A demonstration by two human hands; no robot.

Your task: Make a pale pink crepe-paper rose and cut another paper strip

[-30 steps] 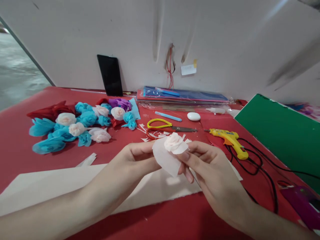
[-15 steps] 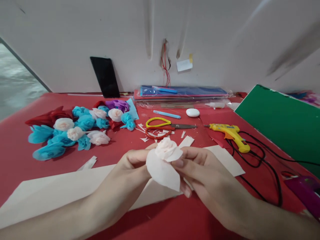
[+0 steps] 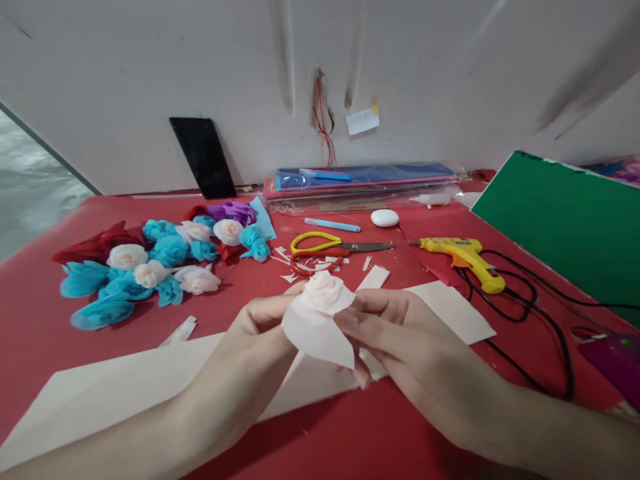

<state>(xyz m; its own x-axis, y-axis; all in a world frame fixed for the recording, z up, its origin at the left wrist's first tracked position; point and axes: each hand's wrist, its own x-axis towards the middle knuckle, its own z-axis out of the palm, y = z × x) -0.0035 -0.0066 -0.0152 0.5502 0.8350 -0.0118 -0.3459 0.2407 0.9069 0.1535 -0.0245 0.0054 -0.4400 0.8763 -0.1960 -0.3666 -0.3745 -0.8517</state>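
Both hands hold a pale pink paper rose (image 3: 320, 315) above the red table, near its front middle. My left hand (image 3: 260, 333) pinches the flower's left side with thumb and fingers closed. My right hand (image 3: 400, 340) grips the right side, fingers pressed against a loose outer petal that hangs down. Under the hands lies a large sheet of cream paper (image 3: 125, 390).
A pile of blue, white, red and purple paper flowers (image 3: 150, 263) lies at the left. Scissors (image 3: 330, 247), a blue pen (image 3: 333, 225), a white oval thing (image 3: 385, 218), a yellow glue gun (image 3: 465, 260) with black cable, a green board (image 3: 570, 227), paper packs (image 3: 360, 179) and a black phone (image 3: 203, 157) surround them.
The hands and the rose have drifted slightly left and down in the picture as the head turned. The grip on the flower is the same.
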